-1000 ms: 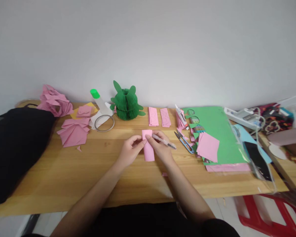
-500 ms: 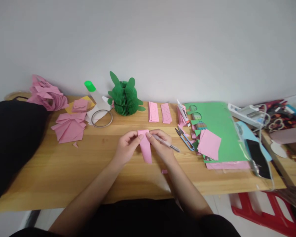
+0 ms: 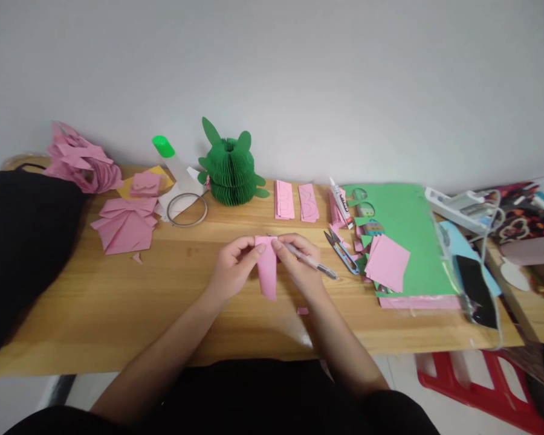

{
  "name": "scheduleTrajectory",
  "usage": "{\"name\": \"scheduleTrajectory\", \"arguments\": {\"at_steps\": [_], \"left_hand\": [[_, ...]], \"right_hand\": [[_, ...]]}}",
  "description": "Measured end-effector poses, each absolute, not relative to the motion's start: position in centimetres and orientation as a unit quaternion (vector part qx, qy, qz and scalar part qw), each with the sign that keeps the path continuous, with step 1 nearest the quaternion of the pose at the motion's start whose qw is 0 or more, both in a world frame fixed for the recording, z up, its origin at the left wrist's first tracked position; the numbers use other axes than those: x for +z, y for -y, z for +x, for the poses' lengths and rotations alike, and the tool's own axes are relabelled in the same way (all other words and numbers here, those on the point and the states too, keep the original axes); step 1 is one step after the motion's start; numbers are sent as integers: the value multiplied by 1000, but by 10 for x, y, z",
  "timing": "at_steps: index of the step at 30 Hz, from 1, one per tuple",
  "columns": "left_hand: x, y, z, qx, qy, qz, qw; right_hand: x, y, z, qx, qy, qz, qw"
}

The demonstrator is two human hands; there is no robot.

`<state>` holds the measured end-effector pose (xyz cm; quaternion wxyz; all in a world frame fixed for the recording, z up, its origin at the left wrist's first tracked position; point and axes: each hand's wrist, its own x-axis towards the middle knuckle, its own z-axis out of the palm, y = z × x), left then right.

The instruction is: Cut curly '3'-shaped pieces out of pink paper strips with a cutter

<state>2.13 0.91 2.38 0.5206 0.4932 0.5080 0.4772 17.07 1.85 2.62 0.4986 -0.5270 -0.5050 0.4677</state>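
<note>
Both my hands meet over the middle of a wooden table (image 3: 118, 314). My left hand (image 3: 232, 270) pinches the top left edge of a folded pink paper strip (image 3: 267, 273). My right hand (image 3: 299, 266) pinches the strip's top right edge and also holds a pen (image 3: 312, 263), whose tip points right. The strip hangs down between the two hands, narrowing toward its lower end.
Small scissors (image 3: 342, 252) lie right of my right hand, beside pink squares on a green sheet (image 3: 403, 223). Behind are two pink strip stacks (image 3: 294, 202), a glue tube (image 3: 340, 202), a green honeycomb paper figure (image 3: 230, 172), a wire ring (image 3: 187, 209), pink scraps (image 3: 124, 226) and black fabric (image 3: 22, 241).
The pink strip has been tilted and turned between my fingers, so it now looks narrower at the bottom. My view has shifted slightly down; the hands stay in the same place.
</note>
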Motion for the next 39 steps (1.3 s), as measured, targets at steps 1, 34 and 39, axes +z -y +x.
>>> {"name": "scheduleTrajectory", "arguments": {"at_steps": [1,34,39], "left_hand": [[24,-9,21,479,-507,494,519],[31,-12,25,557,-504,332,571],[29,-11,25,571,-502,310,571]], "right_hand": [[26,-18,171,470,503,-527,499],[26,-16,172,446,547,-503,499],[23,-14,171,423,563,-494,511]]}}
